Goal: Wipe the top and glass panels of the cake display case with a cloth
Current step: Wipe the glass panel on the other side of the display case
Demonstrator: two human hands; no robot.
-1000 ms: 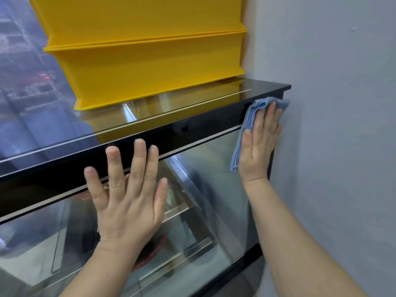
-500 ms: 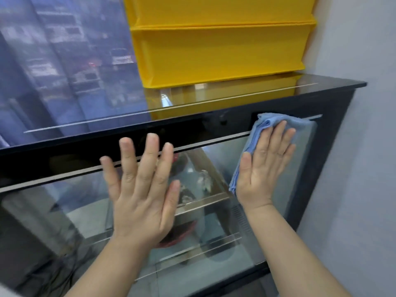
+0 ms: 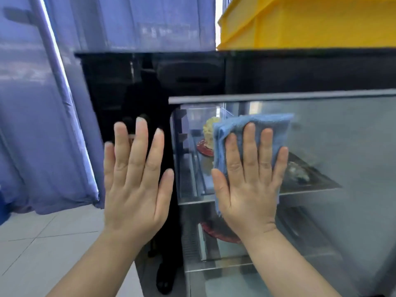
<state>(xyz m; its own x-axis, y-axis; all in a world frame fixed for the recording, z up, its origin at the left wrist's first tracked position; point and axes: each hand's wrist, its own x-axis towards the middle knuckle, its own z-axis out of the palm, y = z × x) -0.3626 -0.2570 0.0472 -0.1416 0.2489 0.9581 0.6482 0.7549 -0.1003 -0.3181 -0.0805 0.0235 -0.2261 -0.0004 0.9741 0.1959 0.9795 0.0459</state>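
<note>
Presses right hand (image 3: 248, 189), fingers straight, flat on the folded blue cloth (image 3: 259, 123) against the front glass of the cake display case (image 3: 342, 146), near its left end. Holds left hand (image 3: 135, 185) up empty, fingers straight, before the case's left corner; cannot tell whether touching. Behind the case's glass, a cake (image 3: 209, 130) on a red plate (image 3: 202, 147). On the case's top, a yellow crate (image 3: 300, 24). Probably risks smearing the glass with the bare left palm, or skipping the top under that crate
</note>
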